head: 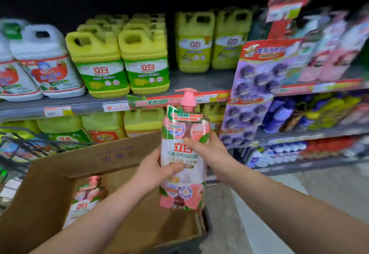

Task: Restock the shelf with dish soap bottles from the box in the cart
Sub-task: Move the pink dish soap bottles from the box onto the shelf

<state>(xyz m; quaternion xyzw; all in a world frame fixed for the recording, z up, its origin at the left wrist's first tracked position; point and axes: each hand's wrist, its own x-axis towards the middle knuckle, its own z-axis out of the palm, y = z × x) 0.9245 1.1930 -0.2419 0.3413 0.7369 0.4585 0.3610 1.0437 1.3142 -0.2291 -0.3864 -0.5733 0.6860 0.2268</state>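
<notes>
I hold a pink peach-print dish soap bottle [184, 125] with a pink pump top upright above the right end of the cardboard box [50, 183]. My left hand [157, 165] grips its left side at mid-height. My right hand [207, 149] grips its right side a little higher, thumb across the label. Another pink bottle [85, 197] of the same kind stands inside the box at its left. The shelf [199, 82] ahead has a bare stretch in front of the two darker yellow jugs.
Yellow detergent jugs [119, 61] and white jugs [40, 63] fill the shelf's left part. Purple hanging packs [255, 81] stick out at the right. A black wire cart rim [18, 143] shows left of the box. Grey floor [299, 189] lies to the right.
</notes>
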